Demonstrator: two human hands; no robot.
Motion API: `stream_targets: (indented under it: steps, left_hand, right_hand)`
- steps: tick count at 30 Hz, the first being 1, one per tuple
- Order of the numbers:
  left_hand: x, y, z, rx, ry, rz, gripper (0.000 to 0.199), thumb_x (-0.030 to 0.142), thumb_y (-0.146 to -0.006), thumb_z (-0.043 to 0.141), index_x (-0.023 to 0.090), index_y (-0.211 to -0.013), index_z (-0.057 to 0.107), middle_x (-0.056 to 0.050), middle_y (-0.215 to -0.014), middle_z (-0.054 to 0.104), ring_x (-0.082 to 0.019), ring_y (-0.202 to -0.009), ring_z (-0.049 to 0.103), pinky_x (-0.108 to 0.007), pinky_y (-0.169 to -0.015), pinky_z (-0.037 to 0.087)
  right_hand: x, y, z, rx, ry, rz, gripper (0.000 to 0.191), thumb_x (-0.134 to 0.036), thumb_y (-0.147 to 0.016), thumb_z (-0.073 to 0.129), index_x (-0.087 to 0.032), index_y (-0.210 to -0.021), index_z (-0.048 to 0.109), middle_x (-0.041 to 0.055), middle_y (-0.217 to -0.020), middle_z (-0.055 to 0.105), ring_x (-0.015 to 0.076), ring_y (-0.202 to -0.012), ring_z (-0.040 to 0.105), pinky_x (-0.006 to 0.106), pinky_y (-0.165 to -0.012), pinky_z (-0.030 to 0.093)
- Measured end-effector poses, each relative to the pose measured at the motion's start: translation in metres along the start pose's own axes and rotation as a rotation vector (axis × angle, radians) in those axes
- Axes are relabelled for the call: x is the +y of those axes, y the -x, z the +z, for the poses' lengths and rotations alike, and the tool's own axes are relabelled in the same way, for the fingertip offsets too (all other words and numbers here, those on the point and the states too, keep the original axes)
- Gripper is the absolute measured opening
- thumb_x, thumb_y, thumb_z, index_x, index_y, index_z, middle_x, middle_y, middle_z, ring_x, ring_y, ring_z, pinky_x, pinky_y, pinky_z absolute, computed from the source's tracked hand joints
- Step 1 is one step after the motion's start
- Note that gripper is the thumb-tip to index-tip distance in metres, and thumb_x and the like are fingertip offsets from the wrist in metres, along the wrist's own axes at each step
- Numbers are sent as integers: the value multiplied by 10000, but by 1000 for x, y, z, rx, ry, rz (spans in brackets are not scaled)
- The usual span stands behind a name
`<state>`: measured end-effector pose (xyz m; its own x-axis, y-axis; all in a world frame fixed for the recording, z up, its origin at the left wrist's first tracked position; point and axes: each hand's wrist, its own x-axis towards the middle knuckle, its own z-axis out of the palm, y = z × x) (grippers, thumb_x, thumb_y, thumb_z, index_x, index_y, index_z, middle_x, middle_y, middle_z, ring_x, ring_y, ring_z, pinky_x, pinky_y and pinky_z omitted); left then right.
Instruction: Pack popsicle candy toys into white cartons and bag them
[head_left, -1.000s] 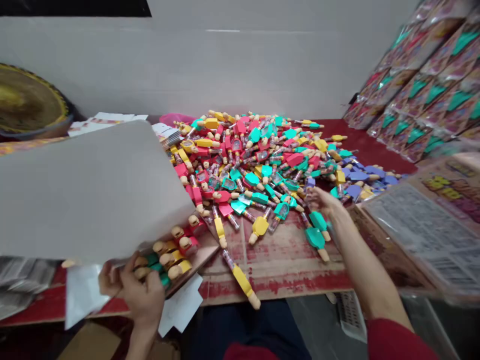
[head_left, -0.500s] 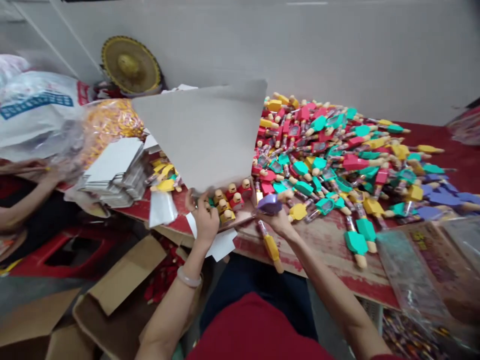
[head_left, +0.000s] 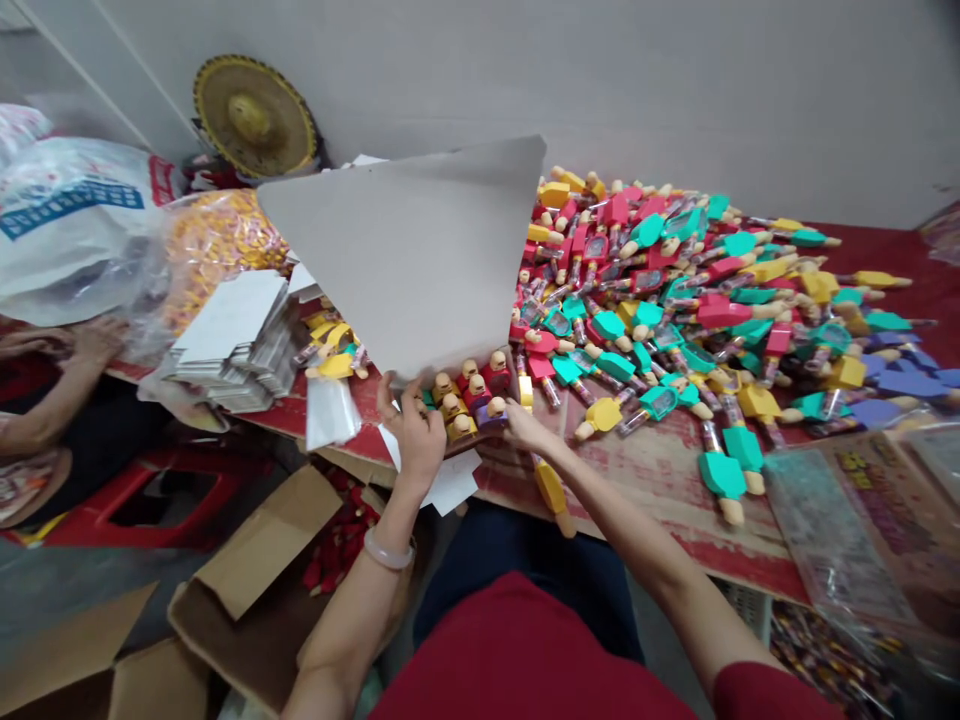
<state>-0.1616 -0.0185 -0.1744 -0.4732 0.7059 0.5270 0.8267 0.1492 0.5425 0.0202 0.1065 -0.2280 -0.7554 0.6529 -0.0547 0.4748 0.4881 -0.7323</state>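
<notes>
A cardboard box with a raised grey lid (head_left: pixel 412 265) stands at the table's front edge. Inside are several upright toys with beige knobbed tops, among them yellow toys (head_left: pixel 454 412) and red toys (head_left: pixel 495 372). My left hand (head_left: pixel 417 435) grips the box's left side with bent fingers. In the box's front right corner stands a purple toy (head_left: pixel 491 413); my right hand (head_left: pixel 527 428) is closed at its right side, fingertips partly hidden. Just right of the box lies a yellow toy (head_left: pixel 551 487) with a clear tube, partly behind my right wrist.
A large heap of coloured toys (head_left: pixel 660 290) covers the table to the right, beside a plastic-wrapped carton (head_left: pixel 862 510). Stacked white cards (head_left: pixel 232 330) and a bag of yellow pieces (head_left: pixel 221 245) stand left. A co-worker's hand (head_left: pixel 97 340) is far left. Open cartons (head_left: pixel 255 560) sit below.
The purple toy has gone from above the box's right edge down into its front right corner, carried by my right hand. My left hand stays on the box.
</notes>
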Motion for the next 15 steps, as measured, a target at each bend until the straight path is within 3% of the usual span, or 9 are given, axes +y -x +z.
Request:
stream_targets:
  steps: [2,3,6,8,12,15]
  left_hand:
    - [17,-2,-9,101,-52,10,505,150,-892,559,219,-1392,564,-146,-1622,280,-388,-1579,129,-653,-1257,206]
    - [25,-3,-13,86,-67,78,456,198,-913,586,239,-1367,599,-134,-1607,334,-390,-1571,154,-651,-1249,208]
    - [44,-10,-17,-187,-72,419,366,315,-956,631,316,-1320,670,-95,-1512,525,-370,-1505,319,-616,-1215,244]
    - [48,-16,-15,-362,-86,567,319,335,-971,634,339,-1284,697,-80,-1393,646,-348,-1427,430,-601,-1172,272]
    - [43,-28,-6,-425,-140,554,262,317,-996,609,268,-1227,724,-97,-1131,759,-323,-1223,574,-563,-1031,347]
    - [40,-33,-4,-447,-183,547,248,308,-988,621,247,-1200,734,-109,-1105,757,-323,-1162,589,-537,-961,363]
  right_hand:
    - [-3,-3,6,13,36,13,392,-37,-711,573,-132,-1081,661,116,-1069,695,235,-966,601,333,-887,493]
    - [-4,-3,8,17,38,19,413,-27,-706,573,-131,-1095,662,117,-1081,696,233,-970,601,331,-890,493]
    - [-10,4,3,26,58,55,415,-36,-728,582,-144,-1119,670,99,-1067,715,217,-940,624,302,-858,493]
    - [-10,11,-13,67,73,111,363,-74,-808,551,-149,-1142,671,107,-1059,730,217,-930,648,294,-830,487]
    - [2,10,-58,272,292,497,378,-228,-1011,366,-163,-1248,654,158,-1201,720,245,-1082,675,313,-882,475]
    - [17,-3,-78,170,464,708,408,-329,-1014,437,-100,-1273,655,238,-1291,668,295,-1170,661,332,-887,478]
